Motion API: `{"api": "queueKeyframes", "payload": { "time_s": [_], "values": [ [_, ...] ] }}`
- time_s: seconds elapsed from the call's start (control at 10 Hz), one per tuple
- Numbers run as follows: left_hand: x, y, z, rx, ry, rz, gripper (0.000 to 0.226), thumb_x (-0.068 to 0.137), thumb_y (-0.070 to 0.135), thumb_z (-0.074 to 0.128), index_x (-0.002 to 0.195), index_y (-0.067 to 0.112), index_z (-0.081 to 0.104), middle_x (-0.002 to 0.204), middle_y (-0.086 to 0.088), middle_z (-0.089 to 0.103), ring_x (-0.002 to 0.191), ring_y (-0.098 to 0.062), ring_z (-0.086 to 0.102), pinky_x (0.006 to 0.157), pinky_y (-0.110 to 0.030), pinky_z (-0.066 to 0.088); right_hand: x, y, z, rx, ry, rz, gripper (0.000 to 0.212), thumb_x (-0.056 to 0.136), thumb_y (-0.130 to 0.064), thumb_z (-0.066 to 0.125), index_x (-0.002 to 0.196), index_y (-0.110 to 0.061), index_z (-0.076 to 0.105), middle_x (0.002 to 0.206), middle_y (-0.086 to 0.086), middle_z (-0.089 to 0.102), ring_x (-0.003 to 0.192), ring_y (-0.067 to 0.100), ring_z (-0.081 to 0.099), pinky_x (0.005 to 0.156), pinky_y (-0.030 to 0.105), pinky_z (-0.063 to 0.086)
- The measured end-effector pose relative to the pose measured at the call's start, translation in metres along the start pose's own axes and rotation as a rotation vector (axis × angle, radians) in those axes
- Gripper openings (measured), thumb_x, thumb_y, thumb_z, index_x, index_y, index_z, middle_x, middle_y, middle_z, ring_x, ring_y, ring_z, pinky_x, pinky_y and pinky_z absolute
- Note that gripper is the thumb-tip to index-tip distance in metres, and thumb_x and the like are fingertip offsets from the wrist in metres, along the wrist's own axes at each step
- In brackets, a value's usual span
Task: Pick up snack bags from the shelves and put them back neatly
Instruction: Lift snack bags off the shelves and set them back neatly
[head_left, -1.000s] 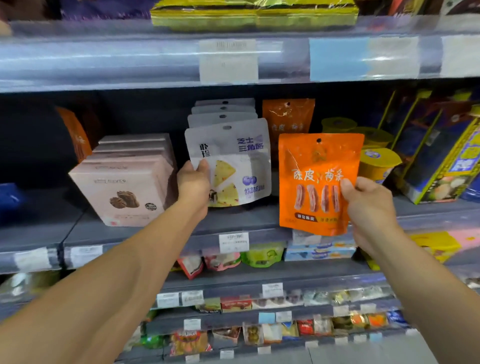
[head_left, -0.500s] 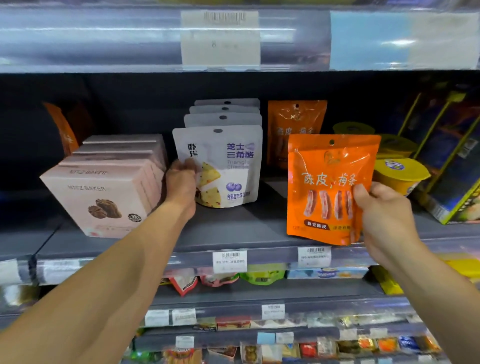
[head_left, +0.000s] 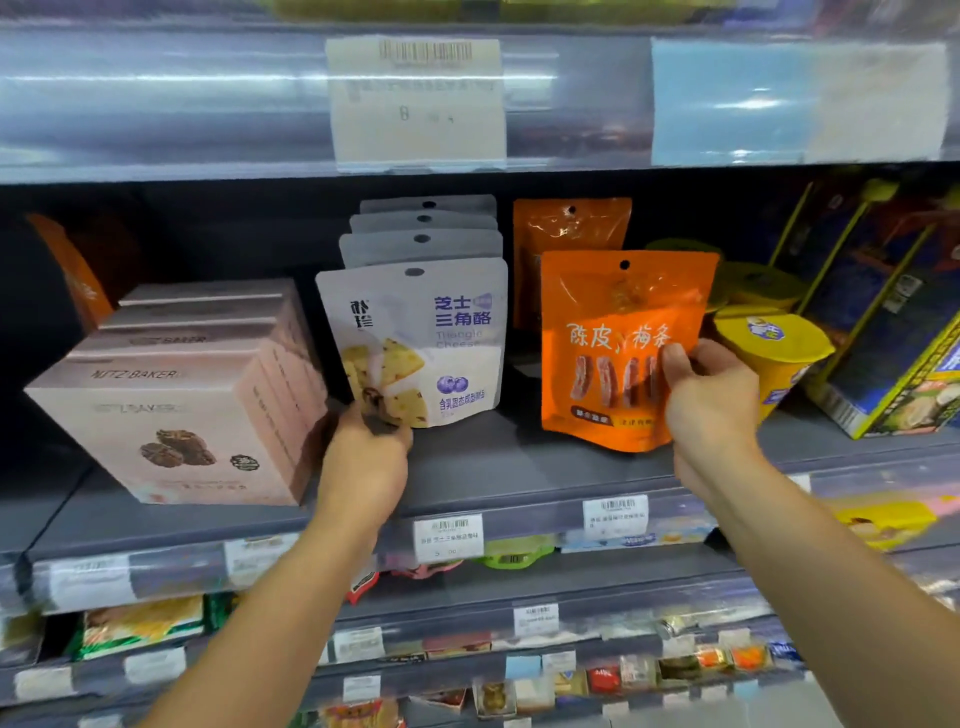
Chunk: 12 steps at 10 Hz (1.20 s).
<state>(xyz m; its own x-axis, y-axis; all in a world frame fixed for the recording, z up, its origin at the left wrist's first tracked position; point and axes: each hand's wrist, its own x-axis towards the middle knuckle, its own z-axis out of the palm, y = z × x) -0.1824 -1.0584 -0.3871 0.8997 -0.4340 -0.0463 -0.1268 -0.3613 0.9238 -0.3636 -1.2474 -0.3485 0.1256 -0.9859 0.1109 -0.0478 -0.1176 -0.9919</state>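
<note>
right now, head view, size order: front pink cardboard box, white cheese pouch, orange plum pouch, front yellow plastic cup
front pink cardboard box
white cheese pouch, orange plum pouch: alike
front yellow plastic cup

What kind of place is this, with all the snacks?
Most likely a supermarket or convenience shop's snack aisle. Barcoded price tags line the shelf edges, and identical white snack bags and pink boxes stand in rows, one behind another.
</note>
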Motion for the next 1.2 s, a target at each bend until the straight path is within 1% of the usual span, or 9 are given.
{"api": "queueKeyframes", "payload": {
  "time_s": [0.2, 0.3, 0.6, 0.7, 0.8, 0.9, 1.0, 1.1, 1.2],
  "values": [
    [-0.042, -0.019, -0.015, 0.84, -0.092, 0.65, 0.049, 0.086, 0.05, 0.039, 0.097, 0.018, 0.073, 0.102, -0.004, 0.074, 0.097, -0.027, 0.068, 0.079, -0.038, 0.052, 0.008, -0.003, 0.051, 0.172, 0.077, 0.03, 0.018, 0.101, -0.006, 0.041, 0.088, 0.003, 0.051, 0.079, 0.009, 0.054, 0.058, 0.004, 0.051, 0.053, 0.007, 0.045],
    [-0.036, -0.035, -0.015, 0.981, -0.141, 0.747, 0.066, 0.092, 0.054, 0.03, 0.119, 0.009, 0.069, 0.126, -0.014, 0.066, 0.118, -0.029, 0.061, 0.096, -0.044, 0.049, 0.012, -0.001, 0.078, 0.204, 0.057, 0.006, 0.025, 0.104, -0.007, 0.031, 0.093, -0.001, 0.053, 0.091, 0.011, 0.059, 0.078, 0.011, 0.056, 0.074, 0.018, 0.049],
    [-0.03, -0.054, -0.004, 0.955, -0.03, 0.813, 0.071, 0.095, 0.054, 0.024, 0.121, 0.005, 0.067, 0.124, -0.016, 0.066, 0.114, -0.03, 0.064, 0.099, -0.045, 0.047, 0.046, -0.004, 0.106, 0.598, -0.027, 0.249, 0.031, 0.105, -0.016, 0.025, 0.082, -0.017, 0.046, 0.08, 0.0, 0.05, 0.072, 0.011, 0.053, 0.052, 0.013, 0.048],
    [-0.028, -0.058, -0.003, 0.919, 0.001, 0.84, 0.067, 0.094, 0.053, 0.029, 0.121, 0.005, 0.067, 0.124, -0.015, 0.067, 0.113, -0.029, 0.065, 0.098, -0.044, 0.048, 0.051, -0.003, 0.108, 0.552, 0.039, 0.345, 0.022, 0.099, -0.009, 0.043, 0.104, 0.005, 0.058, 0.088, 0.015, 0.062, 0.072, 0.019, 0.056, 0.049, 0.014, 0.045],
    [-0.026, -0.062, -0.002, 0.904, 0.024, 0.864, 0.065, 0.094, 0.052, 0.031, 0.122, 0.005, 0.067, 0.124, -0.015, 0.066, 0.114, -0.029, 0.065, 0.098, -0.044, 0.049, 0.064, 0.009, 0.11, 0.52, 0.004, 0.369, 0.038, 0.098, -0.013, 0.046, 0.13, 0.007, 0.049, 0.129, 0.028, 0.057, 0.096, 0.028, 0.066, 0.052, 0.014, 0.046],
    [-0.026, -0.063, -0.001, 0.902, 0.048, 0.876, 0.063, 0.093, 0.052, 0.034, 0.121, 0.006, 0.067, 0.124, -0.015, 0.066, 0.114, -0.028, 0.065, 0.098, -0.044, 0.049, 0.061, 0.018, 0.113, -0.1, 0.052, 0.34, 0.056, 0.1, -0.027, 0.046, 0.146, -0.003, 0.026, 0.148, 0.021, 0.036, 0.133, 0.029, 0.044, 0.091, 0.025, 0.048],
    [-0.026, -0.063, -0.001, 0.905, 0.065, 0.889, 0.063, 0.093, 0.052, 0.034, 0.121, 0.006, 0.067, 0.124, -0.015, 0.066, 0.114, -0.028, 0.065, 0.098, -0.043, 0.049, 0.053, 0.025, 0.113, -0.162, 0.072, 0.286, 0.043, 0.099, -0.013, 0.045, 0.139, -0.001, 0.037, 0.142, 0.021, 0.045, 0.128, 0.03, 0.047, 0.094, 0.026, 0.046],
    [-0.026, -0.064, 0.0, 0.903, 0.087, 0.905, 0.063, 0.094, 0.051, 0.033, 0.121, 0.006, 0.067, 0.124, -0.015, 0.066, 0.113, -0.028, 0.065, 0.098, -0.043, 0.048, 0.057, 0.028, 0.106, 0.343, 0.108, 0.359, 0.017, 0.089, 0.001, 0.05, 0.102, -0.001, 0.06, 0.089, 0.014, 0.061, 0.085, 0.03, 0.059, 0.057, 0.021, 0.043],
    [-0.026, -0.064, 0.0, 0.904, 0.101, 0.916, 0.063, 0.094, 0.051, 0.033, 0.121, 0.005, 0.067, 0.124, -0.015, 0.066, 0.113, -0.028, 0.065, 0.098, -0.043, 0.048, 0.051, 0.023, 0.109, 0.57, 0.124, 0.381, 0.028, 0.095, -0.005, 0.043, 0.07, -0.017, 0.047, 0.069, -0.003, 0.051, 0.07, 0.017, 0.052, 0.068, 0.026, 0.043]
  ]
}}
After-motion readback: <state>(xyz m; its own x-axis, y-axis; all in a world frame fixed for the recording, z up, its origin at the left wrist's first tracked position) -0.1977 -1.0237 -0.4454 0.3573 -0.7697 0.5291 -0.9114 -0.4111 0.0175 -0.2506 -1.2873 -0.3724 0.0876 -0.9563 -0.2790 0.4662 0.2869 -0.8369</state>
